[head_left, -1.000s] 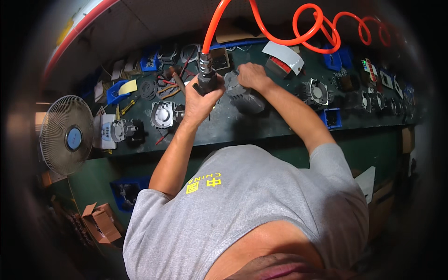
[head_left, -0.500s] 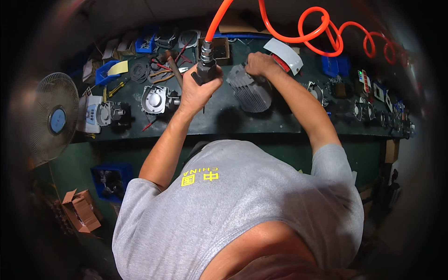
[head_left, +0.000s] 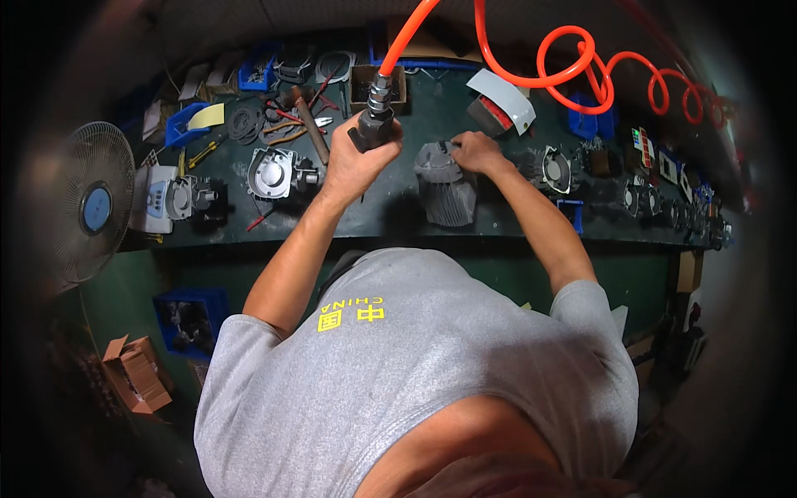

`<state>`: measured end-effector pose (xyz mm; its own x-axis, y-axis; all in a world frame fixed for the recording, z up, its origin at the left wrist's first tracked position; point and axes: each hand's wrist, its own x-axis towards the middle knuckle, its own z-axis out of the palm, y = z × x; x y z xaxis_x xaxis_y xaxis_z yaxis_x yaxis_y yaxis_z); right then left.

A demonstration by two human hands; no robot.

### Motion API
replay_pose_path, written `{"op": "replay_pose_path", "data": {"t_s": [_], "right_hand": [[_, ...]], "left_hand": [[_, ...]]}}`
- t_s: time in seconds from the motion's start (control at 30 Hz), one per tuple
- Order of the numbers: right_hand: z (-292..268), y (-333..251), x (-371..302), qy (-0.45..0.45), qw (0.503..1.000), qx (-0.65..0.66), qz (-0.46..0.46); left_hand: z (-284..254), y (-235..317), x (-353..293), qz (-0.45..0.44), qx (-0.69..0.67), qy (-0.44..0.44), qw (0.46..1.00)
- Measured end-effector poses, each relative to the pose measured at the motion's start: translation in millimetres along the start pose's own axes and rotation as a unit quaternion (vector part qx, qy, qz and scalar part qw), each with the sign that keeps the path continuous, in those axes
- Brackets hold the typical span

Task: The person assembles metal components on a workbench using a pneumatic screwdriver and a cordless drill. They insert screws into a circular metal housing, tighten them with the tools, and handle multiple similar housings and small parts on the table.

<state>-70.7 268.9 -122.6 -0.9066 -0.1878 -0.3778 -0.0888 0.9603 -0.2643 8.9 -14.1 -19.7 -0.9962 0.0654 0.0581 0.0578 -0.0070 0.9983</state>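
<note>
My left hand [head_left: 359,162] is closed around a black air tool [head_left: 374,129], whose metal fitting joins an orange air hose [head_left: 407,35] at the top. The tool's lower end is mostly hidden by the hand. To its right, a grey finned metal cylinder [head_left: 448,202] stands on the bench near the front edge. My right hand [head_left: 479,153] grips the top right side of that cylinder with bent fingers; the fingertips are partly hidden.
Cast metal housings stand at left [head_left: 272,173] and right [head_left: 554,168]. A hammer [head_left: 312,124] and pliers [head_left: 311,122] lie behind my left hand. Blue bins [head_left: 184,124], a cardboard box [head_left: 397,106] and a curved white panel [head_left: 503,98] line the back. A fan [head_left: 96,207] stands at far left.
The finned cylinder has swung from a tilt to a more upright stance, nearer the front edge. My right hand came down with it. My left hand with the air tool shifted slightly right.
</note>
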Motion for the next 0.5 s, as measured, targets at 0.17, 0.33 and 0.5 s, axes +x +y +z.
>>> {"op": "replay_pose_path", "data": {"t_s": [0.17, 0.33, 0.5], "right_hand": [[11, 18, -22, 0.173, 0.978, 0.116, -0.029], [46, 5, -20, 0.311, 0.929, 0.200, -0.015], [72, -2, -20, 0.295, 0.924, 0.239, -0.051]], "left_hand": [[3, -2, -2, 0.009, -0.007, 0.005, 1.000], [5, 2, 2, 0.007, -0.016, 0.013, 1.000], [6, 9, 1, 0.003, -0.023, 0.041, 0.999]]}}
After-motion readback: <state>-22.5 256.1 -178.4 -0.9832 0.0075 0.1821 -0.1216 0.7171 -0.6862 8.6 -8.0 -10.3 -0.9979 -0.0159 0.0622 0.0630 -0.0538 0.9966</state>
